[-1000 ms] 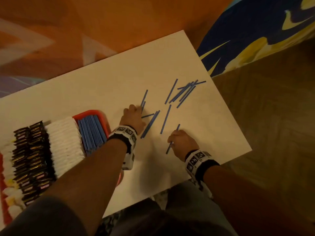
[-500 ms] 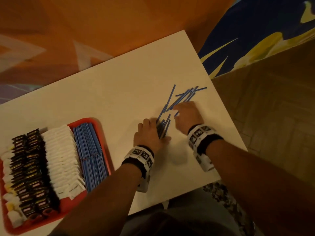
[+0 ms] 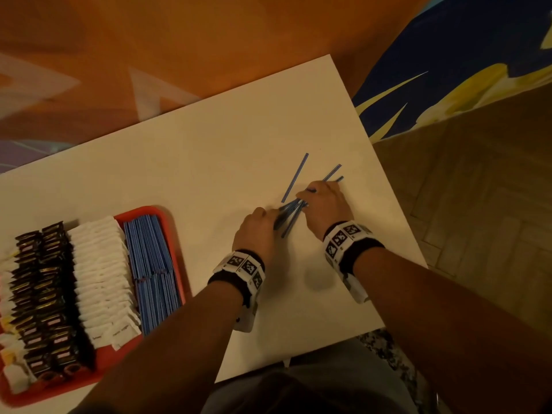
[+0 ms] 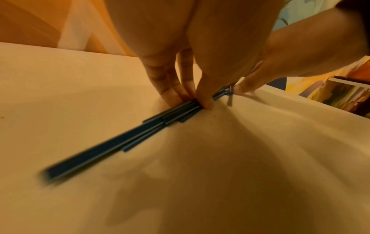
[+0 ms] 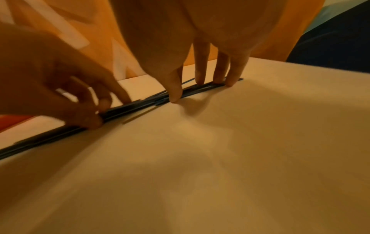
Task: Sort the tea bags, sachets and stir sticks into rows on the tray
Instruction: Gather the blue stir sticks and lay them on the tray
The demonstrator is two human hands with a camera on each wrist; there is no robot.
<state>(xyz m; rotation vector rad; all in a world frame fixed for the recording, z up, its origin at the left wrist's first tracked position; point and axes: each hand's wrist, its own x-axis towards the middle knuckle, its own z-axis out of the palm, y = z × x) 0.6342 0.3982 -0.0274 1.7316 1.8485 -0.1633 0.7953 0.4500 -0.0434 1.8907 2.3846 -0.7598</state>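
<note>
Several blue stir sticks lie gathered in a loose bundle on the white table. My left hand pinches the bundle's near end between thumb and fingers. My right hand brackets the far part, thumb on one side and fingertips on the other. The bundle runs out toward the left wrist camera. One stick lies apart beyond the hands. The red tray at the left holds rows of dark sachets, white tea bags and blue sticks.
The table's right edge is close to my right wrist, with wooden floor beyond it. An orange surface rises behind the table's far edge. Bare table lies between the tray and my hands.
A second ago the sticks lay scattered and my hands were apart. Both hands have since raked them together into one bundle and now hold it from both ends.
</note>
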